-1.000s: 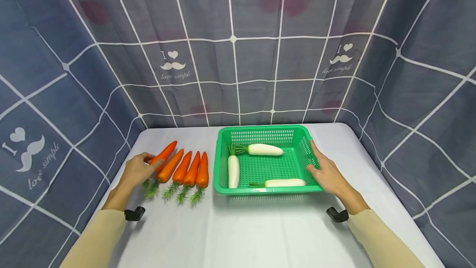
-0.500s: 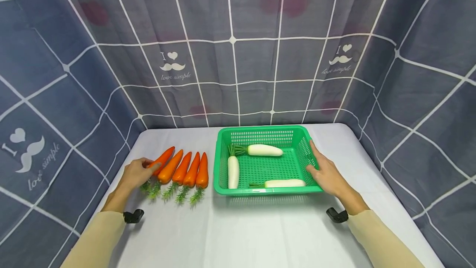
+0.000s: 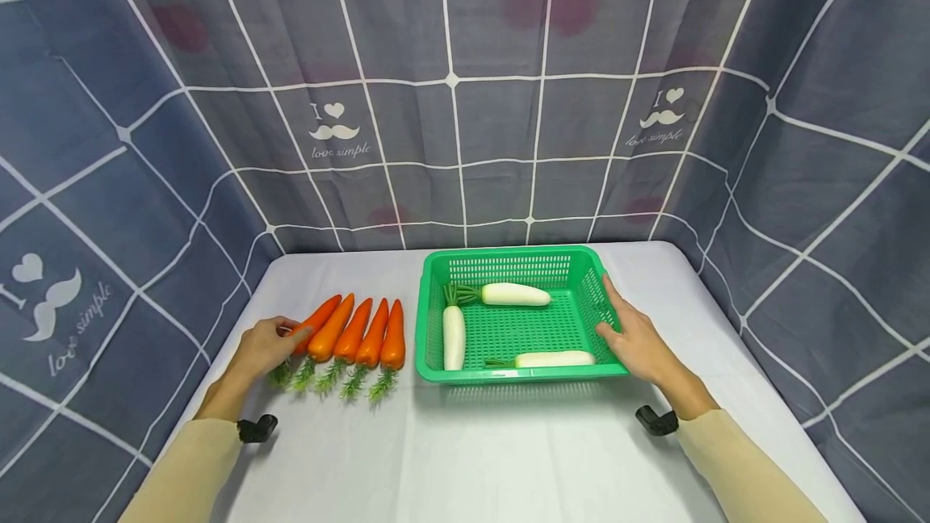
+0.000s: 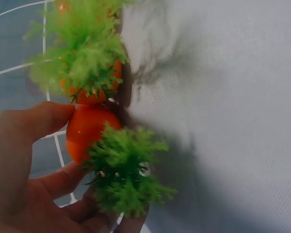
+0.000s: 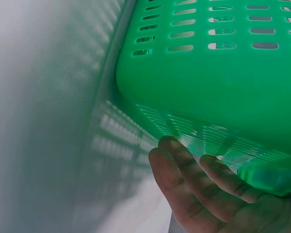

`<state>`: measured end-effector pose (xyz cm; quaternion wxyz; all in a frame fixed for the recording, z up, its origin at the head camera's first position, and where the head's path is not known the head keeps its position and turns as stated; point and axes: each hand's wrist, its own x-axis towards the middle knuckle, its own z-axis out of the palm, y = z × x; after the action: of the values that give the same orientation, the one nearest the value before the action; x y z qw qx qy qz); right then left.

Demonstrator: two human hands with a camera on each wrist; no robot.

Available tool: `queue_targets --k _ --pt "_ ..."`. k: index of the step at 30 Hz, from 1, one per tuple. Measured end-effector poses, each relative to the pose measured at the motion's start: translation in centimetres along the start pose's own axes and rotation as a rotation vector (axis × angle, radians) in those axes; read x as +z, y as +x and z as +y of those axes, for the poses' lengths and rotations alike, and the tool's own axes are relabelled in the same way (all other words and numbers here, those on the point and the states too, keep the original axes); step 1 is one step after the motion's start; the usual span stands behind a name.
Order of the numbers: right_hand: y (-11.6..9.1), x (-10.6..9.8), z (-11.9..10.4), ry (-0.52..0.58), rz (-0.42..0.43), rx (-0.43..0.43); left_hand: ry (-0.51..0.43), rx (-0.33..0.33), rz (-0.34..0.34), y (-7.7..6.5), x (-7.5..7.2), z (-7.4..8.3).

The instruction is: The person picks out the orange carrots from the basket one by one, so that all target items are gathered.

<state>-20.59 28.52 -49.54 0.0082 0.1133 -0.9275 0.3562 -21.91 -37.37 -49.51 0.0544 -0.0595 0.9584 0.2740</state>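
My left hand [image 3: 263, 347] pinches the leftmost carrot [image 3: 314, 321] between thumb and fingers, near its leafy end. In the left wrist view that carrot [image 4: 89, 130] shows its thick end and green leaves, the thumb on one side and fingers on the other. It lies close beside several other carrots [image 3: 352, 332], set in a row with tips pointing away. My right hand [image 3: 639, 345] holds the right rim of a green plastic basket [image 3: 523, 376], thumb over the rim. Its other fingers lie along the outside wall [image 5: 208, 87]. Three white radishes [image 3: 516, 294] lie inside the basket.
A white cloth covers the table [image 3: 479, 458]. Dark grey-blue checked curtains [image 3: 494, 119] enclose the back and both sides. Black wrist cameras [image 3: 257, 428] sit on both wrists.
The leftmost carrot has moved down and slightly closer to the row, with my left hand pinching it. My right hand and the basket stay in place.
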Motion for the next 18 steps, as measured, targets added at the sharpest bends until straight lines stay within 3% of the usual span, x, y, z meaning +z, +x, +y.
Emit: queue_targets --k 18 --pt "0.1 -0.01 0.18 -0.012 0.005 -0.004 0.019 0.01 0.012 -0.19 -0.09 -0.05"
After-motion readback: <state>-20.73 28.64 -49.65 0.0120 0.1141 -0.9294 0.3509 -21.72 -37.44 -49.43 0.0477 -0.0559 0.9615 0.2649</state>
